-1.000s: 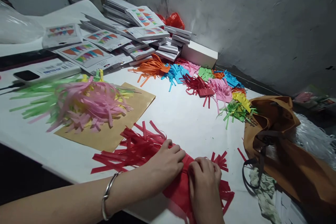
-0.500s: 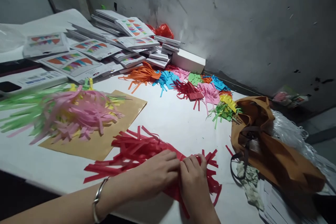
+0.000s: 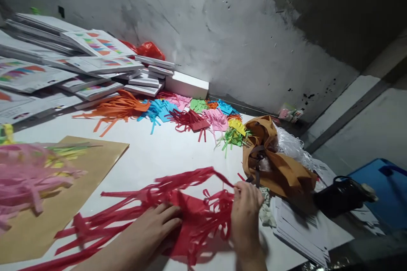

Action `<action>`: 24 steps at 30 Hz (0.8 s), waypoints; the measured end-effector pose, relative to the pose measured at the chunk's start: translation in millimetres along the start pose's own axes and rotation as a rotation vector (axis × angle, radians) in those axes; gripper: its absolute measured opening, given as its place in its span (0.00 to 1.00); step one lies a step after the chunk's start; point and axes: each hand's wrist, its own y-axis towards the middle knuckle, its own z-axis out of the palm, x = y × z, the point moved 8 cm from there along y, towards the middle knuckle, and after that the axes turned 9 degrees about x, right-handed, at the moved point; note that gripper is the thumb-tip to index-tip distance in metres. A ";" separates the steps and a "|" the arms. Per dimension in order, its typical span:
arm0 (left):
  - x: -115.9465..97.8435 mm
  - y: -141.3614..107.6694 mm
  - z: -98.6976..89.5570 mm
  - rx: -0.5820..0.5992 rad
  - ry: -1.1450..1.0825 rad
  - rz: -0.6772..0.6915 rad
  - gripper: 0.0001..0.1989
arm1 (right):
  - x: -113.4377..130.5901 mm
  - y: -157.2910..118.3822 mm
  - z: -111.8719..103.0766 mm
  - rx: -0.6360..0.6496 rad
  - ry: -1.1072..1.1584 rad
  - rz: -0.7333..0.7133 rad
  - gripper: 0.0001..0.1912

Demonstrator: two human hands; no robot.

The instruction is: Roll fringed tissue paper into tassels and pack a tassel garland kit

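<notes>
On the white table [image 3: 152,148] in front of me lies a sheet of red fringed paper [image 3: 190,211], cut into long strips at both sides with a solid band in the middle. My left hand [image 3: 159,224] is closed on the paper at the left of that band, its fingertips partly hidden. To the right, my right hand [image 3: 246,211] pinches the end of a few red strips, drawn taut and slightly raised. Loose strips spread leftward past my left forearm.
Brown paper [image 3: 104,152] carries pink fringed paper [image 3: 28,178] at left. Fringed bundles, such as an orange bundle [image 3: 117,108], line the back. Printed white packs [image 3: 98,65] are piled behind. At right are a brown bag [image 3: 280,169], white papers [image 3: 299,228] and a black container [image 3: 340,194].
My hands, close together before, have moved apart. The right now pulls red strips outward to the right. The view has turned right, bringing the black container and a blue object into sight.
</notes>
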 end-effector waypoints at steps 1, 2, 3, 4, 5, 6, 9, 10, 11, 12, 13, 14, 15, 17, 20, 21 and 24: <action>0.5 1.4 2.6 0.035 -0.002 0.001 0.20 | -19.2 -0.2 -11.5 -0.052 -0.040 0.031 0.12; 0.3 3.0 4.7 0.073 -0.007 0.000 0.20 | -39.7 -2.3 -24.8 -0.100 -0.080 0.062 0.14; -0.2 4.5 5.8 0.107 -0.016 -0.006 0.19 | -60.8 -6.4 -40.2 -0.146 -0.122 0.091 0.15; -0.7 5.7 5.6 0.129 -0.030 -0.017 0.18 | -82.4 -12.4 -57.1 -0.189 -0.162 0.122 0.16; -1.5 6.5 4.7 0.144 -0.041 -0.026 0.17 | -103.7 -20.0 -74.9 -0.225 -0.202 0.150 0.18; -2.3 7.1 3.5 0.155 -0.046 -0.033 0.17 | -124.0 -28.5 -93.0 -0.253 -0.238 0.175 0.19; -3.7 8.0 -1.3 0.171 -0.047 -0.045 0.19 | -163.4 -54.4 -144.7 -0.343 -0.530 0.224 0.17; -4.2 8.8 -2.9 0.184 -0.049 -0.046 0.18 | -165.0 -59.8 -156.6 -0.361 -0.597 0.183 0.15; -5.6 10.2 -5.6 0.196 -0.053 -0.047 0.16 | -159.7 -62.8 -164.1 -0.364 -0.639 0.107 0.13; -8.9 12.5 -9.9 0.203 -0.060 -0.038 0.15 | -147.6 -63.9 -167.3 -0.355 -0.646 0.001 0.11; -15.2 16.0 -16.7 0.194 -0.079 -0.019 0.13 | -129.9 -62.9 -165.2 -0.311 -0.626 -0.123 0.10; -24.8 20.7 -26.8 0.162 -0.114 0.013 0.12 | -109.0 -61.5 -162.0 -0.275 -0.589 -0.224 0.10; -37.3 26.5 -39.6 0.112 -0.171 0.049 0.12 | -84.9 -58.9 -154.6 -0.204 -0.536 -0.328 0.10; -68.1 40.5 -68.9 -0.010 -0.340 0.120 0.12 | -45.3 -48.9 -142.7 -0.074 -0.330 -0.348 0.16; -112.4 68.1 -88.6 0.016 -0.591 0.119 0.14 | 2.4 -38.5 -138.2 -0.095 -0.089 -0.327 0.16; -123.4 77.2 -84.2 0.105 -0.687 0.087 0.14 | 12.1 -36.4 -137.7 -0.112 -0.051 -0.323 0.16; -139.4 91.3 -53.7 0.389 -1.122 -0.061 0.14 | 22.8 -33.9 -137.0 -0.160 -0.008 -0.324 0.12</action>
